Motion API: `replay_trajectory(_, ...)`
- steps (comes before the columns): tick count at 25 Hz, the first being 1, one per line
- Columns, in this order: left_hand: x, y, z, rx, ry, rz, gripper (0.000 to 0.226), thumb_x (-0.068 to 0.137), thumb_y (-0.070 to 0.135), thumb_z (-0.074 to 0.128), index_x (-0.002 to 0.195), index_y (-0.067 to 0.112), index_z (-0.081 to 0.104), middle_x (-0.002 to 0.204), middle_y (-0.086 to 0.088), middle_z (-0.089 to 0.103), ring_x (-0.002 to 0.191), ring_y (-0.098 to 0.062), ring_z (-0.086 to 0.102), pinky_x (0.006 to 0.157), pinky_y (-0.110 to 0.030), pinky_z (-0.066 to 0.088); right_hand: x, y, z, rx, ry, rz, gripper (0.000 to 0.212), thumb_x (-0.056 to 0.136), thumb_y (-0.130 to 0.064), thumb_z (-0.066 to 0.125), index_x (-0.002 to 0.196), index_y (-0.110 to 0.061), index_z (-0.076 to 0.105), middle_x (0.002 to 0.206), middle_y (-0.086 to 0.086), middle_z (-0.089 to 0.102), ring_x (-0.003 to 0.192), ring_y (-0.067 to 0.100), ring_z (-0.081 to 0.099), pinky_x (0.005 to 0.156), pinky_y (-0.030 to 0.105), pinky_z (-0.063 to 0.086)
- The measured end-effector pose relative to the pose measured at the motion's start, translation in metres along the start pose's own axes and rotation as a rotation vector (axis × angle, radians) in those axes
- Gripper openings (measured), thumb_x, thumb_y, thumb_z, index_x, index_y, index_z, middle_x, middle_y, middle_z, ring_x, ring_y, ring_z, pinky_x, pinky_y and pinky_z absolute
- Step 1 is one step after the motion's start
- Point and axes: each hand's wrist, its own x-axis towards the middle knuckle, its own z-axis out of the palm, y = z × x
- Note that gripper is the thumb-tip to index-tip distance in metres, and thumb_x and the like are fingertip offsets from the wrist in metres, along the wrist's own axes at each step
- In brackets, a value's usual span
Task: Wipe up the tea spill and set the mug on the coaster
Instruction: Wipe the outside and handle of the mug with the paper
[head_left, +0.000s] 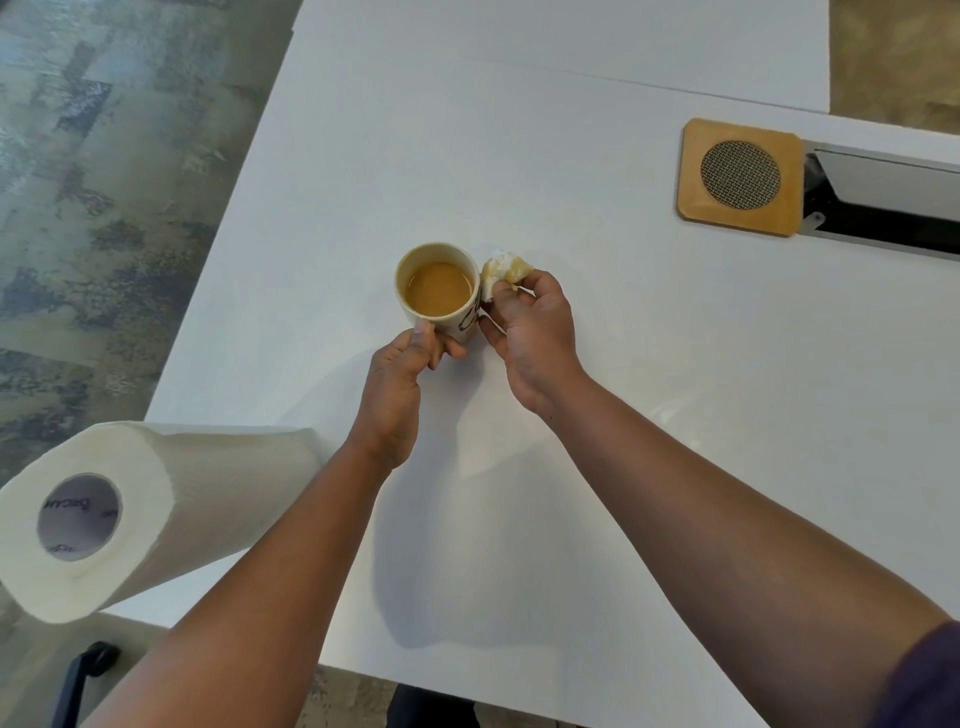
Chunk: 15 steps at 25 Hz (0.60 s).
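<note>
A cream mug (439, 288) holding light brown tea stands near the middle of the white table (597, 415). My left hand (402, 379) grips it low on its near side, seemingly at the handle. My right hand (527, 332) pinches a crumpled, tea-stained paper wad (503, 270) right beside the mug's right wall. A square wooden coaster (740, 176) with a round woven centre lies at the far right, well apart from the mug. I see no liquid on the table around the mug.
A roll of paper towels (130, 514) lies on its side at the table's near left corner. A cable slot with an open lid (883, 202) sits right of the coaster. A table seam runs across the far side. Patterned floor lies to the left.
</note>
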Motion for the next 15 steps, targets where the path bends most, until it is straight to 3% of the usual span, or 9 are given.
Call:
replay_trajectory(2,-0.002,0.0,0.0,0.019,0.018,0.003,0.048,0.111,0.037,0.036,0.08,0.008,0.059,0.084,0.006,0.071,0.088,-0.002,0.055,0.1,-0.034,0.034,0.0,0.0,0.001,-0.009,0.012,0.005,0.015,0.102,-0.008,0.054,0.117,-0.011,0.056,0.119,0.015,0.067,0.105,0.024,0.066,0.095,0.041,0.057)
replay_trajectory(5,-0.006,0.003,0.003,-0.003,0.06,0.006,0.049,0.109,0.036,0.043,0.068,0.025,0.068,0.093,0.004,0.075,0.108,-0.012,0.063,0.107,-0.039,0.038,-0.001,-0.001,-0.001,-0.03,0.036,0.01,0.016,0.102,-0.009,0.055,0.117,-0.011,0.056,0.125,0.018,0.066,0.108,0.026,0.068,0.096,0.041,0.057)
replay_trajectory(8,-0.01,0.008,0.007,-0.011,0.135,-0.03,0.042,0.106,0.04,0.05,0.077,0.027,0.077,0.108,0.002,0.077,0.125,-0.026,0.057,0.111,-0.043,0.039,-0.004,-0.004,-0.005,-0.035,0.047,0.021,0.014,0.102,-0.011,0.056,0.116,-0.013,0.057,0.125,0.015,0.067,0.113,0.028,0.068,0.099,0.041,0.055)
replay_trajectory(12,-0.011,0.009,0.005,-0.012,0.127,-0.058,0.049,0.11,0.034,0.038,0.081,0.027,0.077,0.103,0.01,0.075,0.109,-0.017,0.056,0.101,-0.039,0.042,-0.008,-0.006,-0.007,-0.046,0.037,0.016,0.012,0.102,-0.011,0.056,0.113,-0.015,0.057,0.124,0.013,0.067,0.111,0.028,0.069,0.098,0.041,0.055)
replay_trajectory(15,-0.01,0.009,-0.001,-0.015,0.072,-0.079,0.044,0.11,0.031,0.037,0.088,0.025,0.076,0.107,0.009,0.075,0.109,-0.016,0.056,0.093,-0.036,0.042,-0.009,-0.006,-0.009,-0.026,0.041,0.018,0.012,0.102,-0.011,0.056,0.112,-0.017,0.058,0.124,0.013,0.067,0.111,0.028,0.069,0.099,0.041,0.055)
